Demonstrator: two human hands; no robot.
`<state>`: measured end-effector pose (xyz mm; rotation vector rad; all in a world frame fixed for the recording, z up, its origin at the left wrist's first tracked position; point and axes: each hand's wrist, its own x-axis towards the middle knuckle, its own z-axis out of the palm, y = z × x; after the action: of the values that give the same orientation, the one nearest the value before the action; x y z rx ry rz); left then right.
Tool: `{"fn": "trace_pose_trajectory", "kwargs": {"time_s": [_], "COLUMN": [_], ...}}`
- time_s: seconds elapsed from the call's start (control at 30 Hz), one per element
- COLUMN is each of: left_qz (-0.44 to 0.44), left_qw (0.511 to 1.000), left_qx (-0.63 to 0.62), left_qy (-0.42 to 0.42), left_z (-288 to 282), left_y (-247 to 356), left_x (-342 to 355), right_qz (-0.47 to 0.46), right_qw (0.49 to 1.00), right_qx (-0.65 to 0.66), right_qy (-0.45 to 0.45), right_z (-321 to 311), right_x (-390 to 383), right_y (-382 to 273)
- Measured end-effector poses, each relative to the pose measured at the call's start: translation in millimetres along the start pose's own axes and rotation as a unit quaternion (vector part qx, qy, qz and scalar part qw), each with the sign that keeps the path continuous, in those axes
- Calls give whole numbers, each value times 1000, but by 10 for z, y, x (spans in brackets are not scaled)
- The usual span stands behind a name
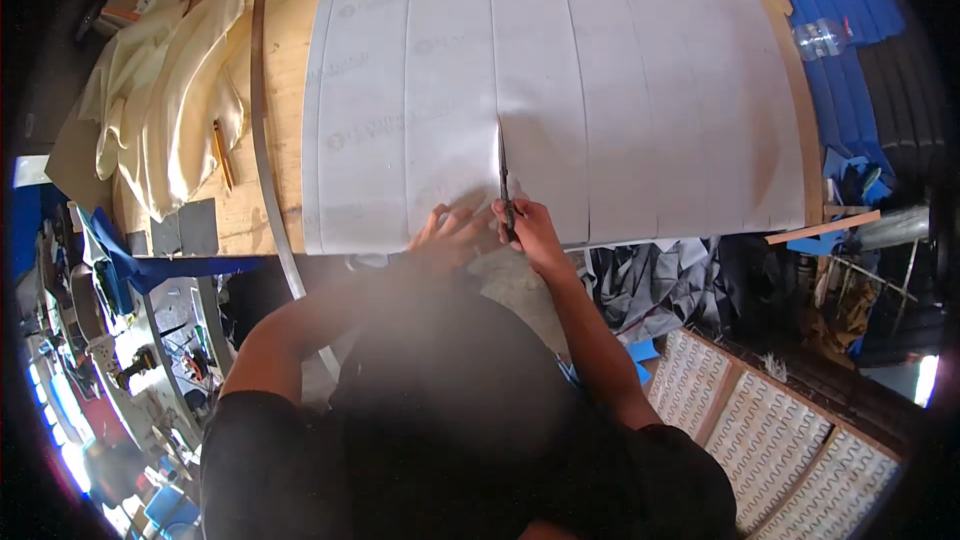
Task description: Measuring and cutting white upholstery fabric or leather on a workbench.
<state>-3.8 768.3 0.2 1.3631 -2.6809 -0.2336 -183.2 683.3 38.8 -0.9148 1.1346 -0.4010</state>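
- Dark shirt (450,480) filling foreground.
- Pale sheet (450,70) lying across bench (288,40), looking soft, light, perhaps slippery; near edge offering hold.
- Left fingers (435,220) spreading on sheet, apparently pinching nothing.
- Right fingers (532,213) gripping scissors (503,172), blades pointing away.

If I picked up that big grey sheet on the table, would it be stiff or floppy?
The grey sheet would probably flop, since it puckers around the scissors. It could be awkward to lift alone, as it spreads across much of the table. Its soft sheen hints it might slide a little.
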Motion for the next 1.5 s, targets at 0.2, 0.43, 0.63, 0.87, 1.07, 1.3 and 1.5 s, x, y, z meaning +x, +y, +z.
{"fn": "trace_pose_trajectory", "kwargs": {"time_s": [0.2, 0.43, 0.63, 0.87, 1.07, 1.3, 1.5], "left_qz": [-7, -24, 9, 1, 6, 36, -4], "left_qw": [999, 992, 985, 978, 976, 989, 981], "left_qx": [-15, -59, 77, 46, 101, 89, 87], "left_qy": [36, 111, 155, 202, 193, 112, 174], "left_z": [-34, -110, 154, 303, 612, 661, 671], "left_y": [-15, -20, -115, -145, -123, -145, -105], "left_x": [72, 106, 84, 75, -61, -146, -102], "right_qz": [-4, -9, -4, -21, -65, -85, -89], "right_qw": [1000, 1000, 999, 997, 996, 993, 992], "right_qx": [-11, -11, -35, -53, -59, -78, -88], "right_qy": [12, 14, 29, 48, 32, 34, 31], "right_z": [-19, -43, -55, -71, -105, -124, -156], "right_x": [535, 1233, 1952, 2719, 3342, 3869, 4154], "right_y": [-389, -890, -1409, -2016, -2437, -2819, -3041]}}
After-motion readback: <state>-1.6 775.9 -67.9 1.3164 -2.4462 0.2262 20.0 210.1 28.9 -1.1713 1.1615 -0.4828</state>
